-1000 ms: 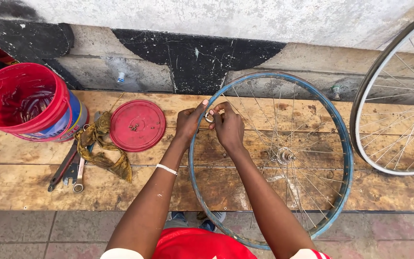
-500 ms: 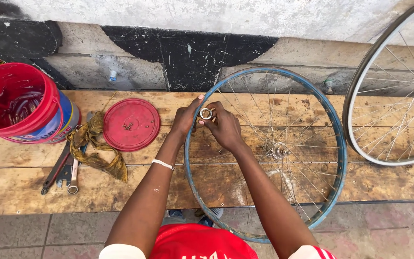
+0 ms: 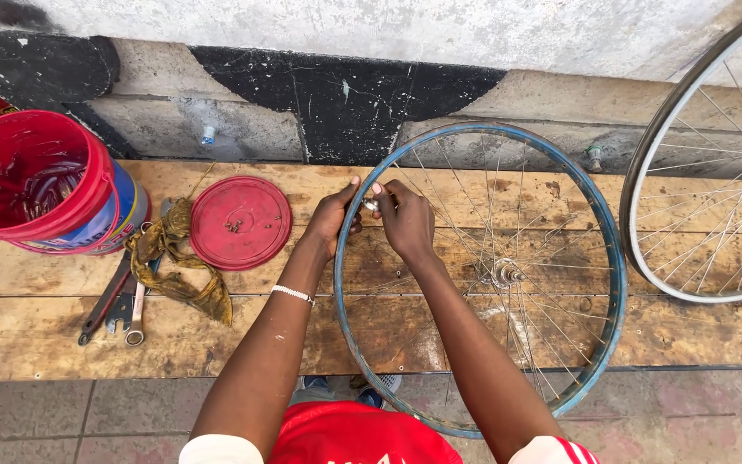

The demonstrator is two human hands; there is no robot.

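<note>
Blue wheel rim laid flat on the wooden bench.
A small metal part is pinched at its far left edge between left hand and right hand.

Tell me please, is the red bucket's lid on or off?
Off: the red lid lies flat on the wooden bench beside the open red bucket.

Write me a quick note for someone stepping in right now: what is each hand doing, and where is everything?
Left hand: on the blue wheel rim, fingers closed at its upper left edge.
Right hand: pinching a small metal piece at that spot.
The wheel lies flat on the wooden bench, hub in the middle.
Left of it: red lid with small parts, rag, wrenches, red bucket.
Second wheel at right.
Spokes are fitted; how many are finished cannot be told.
</note>
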